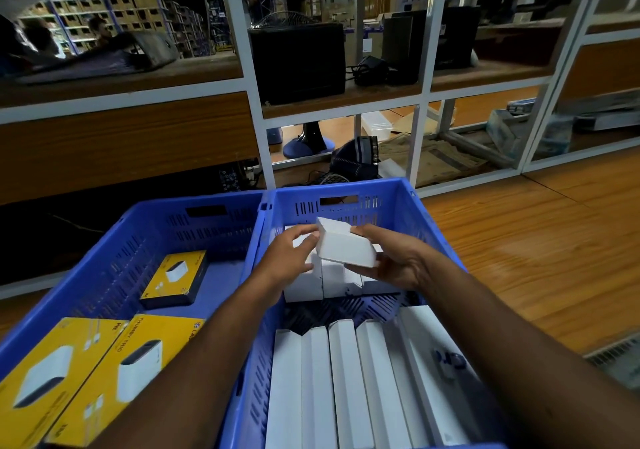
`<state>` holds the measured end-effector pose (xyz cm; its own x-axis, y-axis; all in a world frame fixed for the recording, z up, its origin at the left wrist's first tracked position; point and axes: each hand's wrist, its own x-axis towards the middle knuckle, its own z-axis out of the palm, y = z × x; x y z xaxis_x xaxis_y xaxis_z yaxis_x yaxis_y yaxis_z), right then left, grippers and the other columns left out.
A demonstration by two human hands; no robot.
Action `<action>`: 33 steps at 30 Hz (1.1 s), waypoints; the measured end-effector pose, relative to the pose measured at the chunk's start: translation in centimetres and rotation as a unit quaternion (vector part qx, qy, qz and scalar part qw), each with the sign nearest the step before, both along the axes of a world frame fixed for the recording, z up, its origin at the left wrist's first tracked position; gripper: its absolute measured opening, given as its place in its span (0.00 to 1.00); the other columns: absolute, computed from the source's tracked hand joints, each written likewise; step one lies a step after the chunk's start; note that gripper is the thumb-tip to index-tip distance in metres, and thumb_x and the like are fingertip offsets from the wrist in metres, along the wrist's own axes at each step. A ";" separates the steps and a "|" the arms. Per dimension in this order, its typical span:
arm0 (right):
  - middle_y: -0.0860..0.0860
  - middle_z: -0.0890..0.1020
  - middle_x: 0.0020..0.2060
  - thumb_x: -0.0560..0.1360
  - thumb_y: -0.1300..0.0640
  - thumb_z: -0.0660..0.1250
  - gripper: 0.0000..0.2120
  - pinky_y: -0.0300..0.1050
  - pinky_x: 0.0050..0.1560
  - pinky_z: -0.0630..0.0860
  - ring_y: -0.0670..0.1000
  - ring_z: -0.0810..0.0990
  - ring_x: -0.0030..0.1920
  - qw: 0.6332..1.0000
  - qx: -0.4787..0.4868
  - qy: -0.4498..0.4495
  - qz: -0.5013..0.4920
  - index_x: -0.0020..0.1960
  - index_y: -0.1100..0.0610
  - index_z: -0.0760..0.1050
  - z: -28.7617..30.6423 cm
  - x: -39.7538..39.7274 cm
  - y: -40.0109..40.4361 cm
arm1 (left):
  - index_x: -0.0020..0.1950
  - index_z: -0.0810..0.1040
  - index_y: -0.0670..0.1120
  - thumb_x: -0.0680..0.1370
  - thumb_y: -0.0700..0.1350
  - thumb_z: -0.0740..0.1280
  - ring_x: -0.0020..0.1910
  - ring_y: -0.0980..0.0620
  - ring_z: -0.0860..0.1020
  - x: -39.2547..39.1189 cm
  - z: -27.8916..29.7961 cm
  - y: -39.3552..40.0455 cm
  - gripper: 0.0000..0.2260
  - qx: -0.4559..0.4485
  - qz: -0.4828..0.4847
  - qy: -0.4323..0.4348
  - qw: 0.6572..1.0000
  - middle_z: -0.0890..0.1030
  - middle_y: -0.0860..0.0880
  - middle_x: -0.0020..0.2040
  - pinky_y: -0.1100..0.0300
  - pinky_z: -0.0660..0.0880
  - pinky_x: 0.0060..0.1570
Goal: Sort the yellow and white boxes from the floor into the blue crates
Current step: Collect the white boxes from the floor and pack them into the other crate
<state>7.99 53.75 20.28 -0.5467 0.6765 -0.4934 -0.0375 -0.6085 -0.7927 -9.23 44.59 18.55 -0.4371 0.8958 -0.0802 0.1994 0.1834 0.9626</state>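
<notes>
wood-look floor (540,240), glazed white partition (252,102), blue crates (408,202)

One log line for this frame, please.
both hands: left hand, right hand hold white box | over right crate | yellow boxes in left crate

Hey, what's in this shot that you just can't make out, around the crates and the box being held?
All head view:
- Underside of the held white box: covered by the right hand; left hand hides its left end.
- Upright white boxes at the back of the right crate: partly behind both hands.
- Near yellow boxes in the left crate: cut by the frame edge and left forearm.
- Marking on one white box: blurred.
</notes>
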 end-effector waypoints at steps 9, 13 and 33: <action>0.59 0.84 0.46 0.73 0.53 0.75 0.23 0.46 0.31 0.82 0.55 0.84 0.40 1.000 -0.004 -0.026 0.012 0.65 0.57 0.74 -0.5 -0.1 -0.1 | 0.57 0.78 0.51 0.86 0.46 0.58 0.54 0.52 0.82 0.6 0.3 -0.1 0.10 -0.033 -0.033 -0.038 0.998 0.83 0.50 0.56 0.53 0.80 0.59; 0.59 0.81 0.56 0.74 0.55 0.74 0.22 0.47 0.32 0.82 0.58 0.83 0.51 0.999 0.032 -0.042 0.011 0.65 0.57 0.72 -1.3 -0.8 0.2 | 0.67 0.77 0.47 0.84 0.44 0.62 0.58 0.54 0.79 0.4 -0.2 0.0 0.12 0.013 0.013 0.103 0.995 0.81 0.52 0.62 0.57 0.77 0.60; 0.61 0.75 0.59 0.68 0.68 0.78 0.28 0.50 0.44 0.82 0.58 0.78 0.47 0.942 0.230 -0.239 0.042 0.64 0.62 0.72 -7.7 -3.1 2.4 | 0.58 0.79 0.47 0.80 0.43 0.67 0.54 0.50 0.79 -2.1 -0.2 0.0 0.07 0.101 0.204 0.166 0.959 0.80 0.46 0.58 0.52 0.77 0.57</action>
